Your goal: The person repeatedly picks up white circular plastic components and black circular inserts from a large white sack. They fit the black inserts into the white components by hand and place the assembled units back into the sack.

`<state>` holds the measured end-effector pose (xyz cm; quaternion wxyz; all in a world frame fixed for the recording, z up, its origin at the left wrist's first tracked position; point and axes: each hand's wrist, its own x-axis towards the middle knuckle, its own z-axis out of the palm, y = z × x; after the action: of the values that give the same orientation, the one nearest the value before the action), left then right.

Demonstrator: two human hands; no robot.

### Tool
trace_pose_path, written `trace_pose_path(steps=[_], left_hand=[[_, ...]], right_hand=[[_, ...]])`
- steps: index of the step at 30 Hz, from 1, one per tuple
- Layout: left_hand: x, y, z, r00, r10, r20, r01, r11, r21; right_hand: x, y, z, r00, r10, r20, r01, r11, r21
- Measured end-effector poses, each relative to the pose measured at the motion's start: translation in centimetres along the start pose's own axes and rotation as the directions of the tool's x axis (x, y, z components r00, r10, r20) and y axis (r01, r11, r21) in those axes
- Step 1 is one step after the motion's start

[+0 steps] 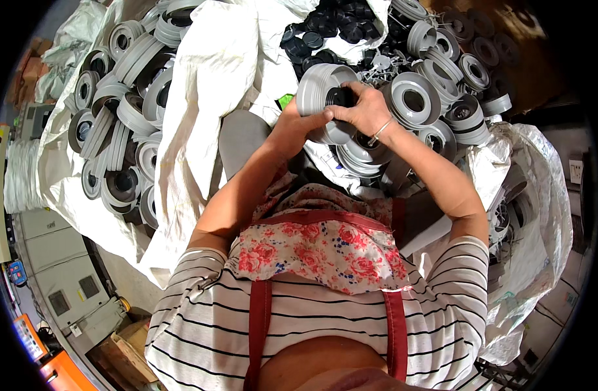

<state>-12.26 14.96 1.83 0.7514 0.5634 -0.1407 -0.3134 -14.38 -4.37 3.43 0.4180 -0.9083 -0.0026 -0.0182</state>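
In front of me at the upper middle is a grey ribbed plastic ring [310, 85], held up and tilted above the pile. My left hand [291, 129] grips its lower left side, thumb across the near rim. A black round plastic piece [336, 97] sits in the ring's opening. My right hand [370, 112] closes around this black piece from the right, its thumb meeting the left thumb. Some of the fingers are hidden behind the ring. Just below and right of my hands lie more grey ringed fittings [413, 101], close to the right wrist.
A white woven sack [211, 72] spreads at the left, with many grey rings [136, 114] heaped in it. Black caps [341, 23] are piled at the far middle. A translucent bag [540, 195] of parts stands right. Grey metal cabinets [64, 274] line the left.
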Motion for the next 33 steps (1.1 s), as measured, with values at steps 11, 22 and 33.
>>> trace_pose_path(steps=[11, 22, 33], left_hand=[[-0.2, 0.9, -1.2, 0.971, -0.18, 0.159, 0.222, 0.924, -0.311], [-0.1, 4.2, 0.7, 0.991, 0.079, -0.112, -0.055, 0.978, 0.203], [7.2, 13.8, -4.5, 0.094, 0.995, -0.034, -0.261, 0.058, 0.964]], right_hand=[[-0.8, 0.8, -0.3, 0.728, -0.611, 0.311, 0.684, 0.682, -0.259], [1.6, 0.7, 1.6, 0.965, 0.085, 0.248, -0.225, 0.755, 0.616], [16.4, 13.0, 2.2, 0.917, 0.393, -0.073, -0.353, 0.882, 0.312]])
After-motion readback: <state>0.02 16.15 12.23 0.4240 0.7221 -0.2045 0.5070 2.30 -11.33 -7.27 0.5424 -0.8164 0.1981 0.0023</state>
